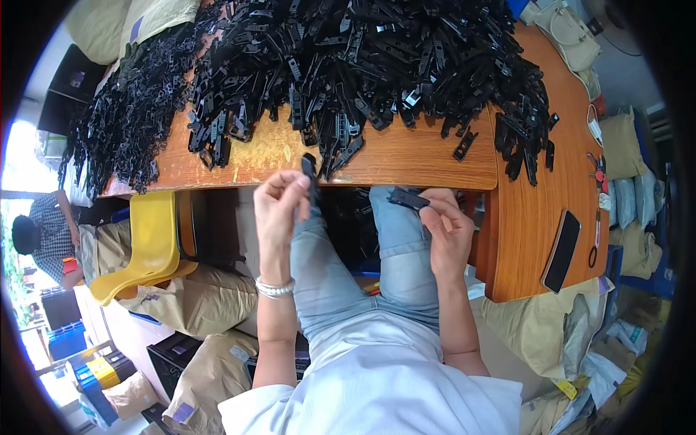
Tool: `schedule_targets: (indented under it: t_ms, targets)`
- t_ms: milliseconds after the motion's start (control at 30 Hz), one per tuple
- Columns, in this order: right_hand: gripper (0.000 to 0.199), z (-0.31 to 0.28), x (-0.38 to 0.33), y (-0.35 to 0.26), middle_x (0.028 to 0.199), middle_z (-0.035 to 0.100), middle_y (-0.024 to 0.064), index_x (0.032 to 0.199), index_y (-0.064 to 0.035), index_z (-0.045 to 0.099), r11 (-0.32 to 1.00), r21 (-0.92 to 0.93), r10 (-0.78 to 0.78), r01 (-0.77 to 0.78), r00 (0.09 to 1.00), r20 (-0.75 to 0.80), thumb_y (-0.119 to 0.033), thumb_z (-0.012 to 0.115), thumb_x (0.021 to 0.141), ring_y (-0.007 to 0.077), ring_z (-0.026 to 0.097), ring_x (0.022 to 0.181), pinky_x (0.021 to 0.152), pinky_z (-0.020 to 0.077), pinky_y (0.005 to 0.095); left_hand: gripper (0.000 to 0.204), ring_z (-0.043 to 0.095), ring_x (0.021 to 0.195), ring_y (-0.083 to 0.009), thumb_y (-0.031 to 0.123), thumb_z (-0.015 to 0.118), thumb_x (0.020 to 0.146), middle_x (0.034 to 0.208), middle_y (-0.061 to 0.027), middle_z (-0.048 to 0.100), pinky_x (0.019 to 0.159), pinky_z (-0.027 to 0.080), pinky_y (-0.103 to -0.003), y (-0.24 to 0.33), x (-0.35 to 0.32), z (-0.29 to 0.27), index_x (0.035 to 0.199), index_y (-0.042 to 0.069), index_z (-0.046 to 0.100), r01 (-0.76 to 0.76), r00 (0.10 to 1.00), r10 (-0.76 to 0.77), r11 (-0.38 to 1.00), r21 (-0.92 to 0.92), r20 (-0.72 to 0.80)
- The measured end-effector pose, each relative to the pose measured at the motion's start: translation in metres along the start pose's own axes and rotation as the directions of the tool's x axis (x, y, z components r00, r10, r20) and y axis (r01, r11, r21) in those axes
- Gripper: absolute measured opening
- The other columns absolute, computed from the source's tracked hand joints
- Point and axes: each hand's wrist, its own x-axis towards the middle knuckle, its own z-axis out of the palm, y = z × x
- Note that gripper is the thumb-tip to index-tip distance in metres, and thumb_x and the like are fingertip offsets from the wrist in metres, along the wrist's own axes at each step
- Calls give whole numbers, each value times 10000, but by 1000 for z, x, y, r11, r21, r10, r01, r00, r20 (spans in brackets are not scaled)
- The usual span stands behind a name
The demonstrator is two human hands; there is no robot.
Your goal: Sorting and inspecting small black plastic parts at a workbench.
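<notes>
My left hand (274, 210) is just off the table's front edge, pinching a slim black plastic part (309, 168) that stands nearly upright and looks slightly blurred. Level with it, above my right knee, my right hand (448, 230) grips a longer black plastic clip-like part (408, 199) between thumb and fingers, tilted toward the left. The two parts are apart from each other. Beyond my hands a big heap of black plastic parts (348, 65) covers the back of the table. A separate pile of smaller black pieces (134, 109) lies at the left.
The brown wooden table (428, 163) extends along my right side, where a phone (561, 251) and scissors (597, 239) lie. A yellow chair (156, 239) stands at the left. Paper sacks (210, 293) crowd the floor. Another person (47, 232) is at the far left.
</notes>
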Motion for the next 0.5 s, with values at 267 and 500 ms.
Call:
schedule_targets:
  t_ms: [267,500]
  targets:
    - [199,31,0,-18,700,545,30,773,35,603,856,366,374,-364,926,48,-144,583,858,101,478,517,487,361,193,77,631,642,-180,-87,570,770,796,-121,581,542,523,-233,-8,-41,46,846,-86,564,-205,961,216,975,-82,173]
    - [210,32,-6,-13,671,538,26,764,24,603,859,356,382,-368,924,32,-162,585,859,96,475,487,468,357,190,78,630,659,-193,-112,549,710,826,-142,573,562,525,-249,-17,-41,50,766,-81,592,-444,878,417,893,77,234]
